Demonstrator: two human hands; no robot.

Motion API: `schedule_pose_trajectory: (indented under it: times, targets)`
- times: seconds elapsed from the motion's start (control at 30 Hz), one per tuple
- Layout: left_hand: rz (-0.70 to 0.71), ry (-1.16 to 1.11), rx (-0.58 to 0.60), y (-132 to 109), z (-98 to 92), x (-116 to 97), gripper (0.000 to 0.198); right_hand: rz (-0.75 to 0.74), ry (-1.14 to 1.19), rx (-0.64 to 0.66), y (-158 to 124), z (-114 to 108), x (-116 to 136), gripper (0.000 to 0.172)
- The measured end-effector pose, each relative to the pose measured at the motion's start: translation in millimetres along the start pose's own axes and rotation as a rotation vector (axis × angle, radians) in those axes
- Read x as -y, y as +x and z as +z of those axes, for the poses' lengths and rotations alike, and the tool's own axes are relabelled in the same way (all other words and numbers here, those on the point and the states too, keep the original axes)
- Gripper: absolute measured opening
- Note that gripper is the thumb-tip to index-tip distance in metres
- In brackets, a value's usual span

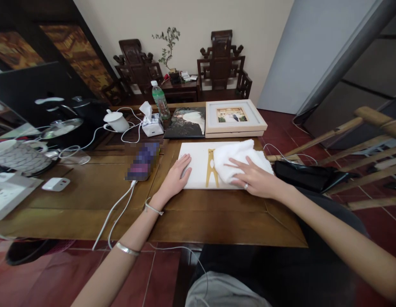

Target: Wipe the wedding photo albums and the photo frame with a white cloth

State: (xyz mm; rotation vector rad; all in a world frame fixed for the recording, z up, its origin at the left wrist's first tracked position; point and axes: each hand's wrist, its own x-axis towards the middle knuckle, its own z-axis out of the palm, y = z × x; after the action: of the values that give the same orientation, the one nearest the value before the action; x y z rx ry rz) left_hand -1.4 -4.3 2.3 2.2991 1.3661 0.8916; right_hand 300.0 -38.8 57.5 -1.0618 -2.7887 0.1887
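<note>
The white board [198, 160] lies flat on the wooden table [198, 219]. At its nine o'clock edge, the left hand [180, 172] rests open, palm down, thumb slightly apart. Toward three o'clock, the right hand [253, 179] lies spread wide on a bunched white cloth [228, 155], which covers part of the board. A gold figure [211, 168] shows on the board just beside the cloth. From the board, a phone [143, 162] sits at nine o'clock, a tissue box [153, 128] at ten, a dark picture [181, 128] at eleven and a pale frame [255, 115] near one.
</note>
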Motion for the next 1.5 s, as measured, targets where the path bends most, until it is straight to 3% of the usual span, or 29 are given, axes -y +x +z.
schedule_pose_trajectory:
  times: [0.17, 0.33, 0.47, 0.6, 0.73, 0.83, 0.93, 1.07, 1.17, 1.27, 1.37, 1.5]
  targets:
    - [-0.006, -0.014, 0.001, 0, -1.6, -1, 0.046, 0.113, 0.028, 0.001, 44, -5, -45, 0.045]
    - [-0.004, -0.006, 0.004, 0, -1.2, 0, 0.046, 0.220, 0.085, -0.015, 59, -15, -55, 0.048]
    - [0.000, 0.010, 0.013, 0, -0.7, 1, 0.048, 0.185, 0.109, -0.013, 39, -13, -34, 0.047]
    - [0.007, 0.023, 0.013, 0, -0.6, 0, 0.048, 0.096, 0.151, 0.003, -3, -11, 7, 0.041]
    - [0.009, 0.032, 0.006, 1, -0.9, -1, 0.047, 0.060, 0.251, 0.127, -38, -22, 45, 0.038]
    - [0.017, 0.038, 0.007, 1, -1.0, -2, 0.046, 0.131, 0.340, 0.224, -42, -34, 51, 0.039]
    - [0.009, 0.033, 0.008, 1, -0.9, -1, 0.047, 0.237, 0.340, 0.214, -26, -37, 38, 0.044]
    - [-0.006, 0.015, 0.012, 1, -0.8, -1, 0.047, 0.300, 0.291, 0.037, 20, -25, 12, 0.045]
    - [-0.002, 0.017, 0.019, 1, -1.3, -2, 0.048, 0.281, 0.249, -0.077, 61, -11, 2, 0.046]
    - [-0.001, 0.015, 0.024, 1, -1.9, -2, 0.048, 0.200, 0.139, -0.093, 93, 4, 2, 0.043]
    - [-0.005, 0.006, 0.029, 1, -1.6, -1, 0.047, 0.114, -0.004, -0.063, 101, 15, 13, 0.039]
    - [0.011, 0.009, 0.021, 1, -0.1, 1, 0.047, -0.004, -0.110, 0.022, 76, 20, 46, 0.035]
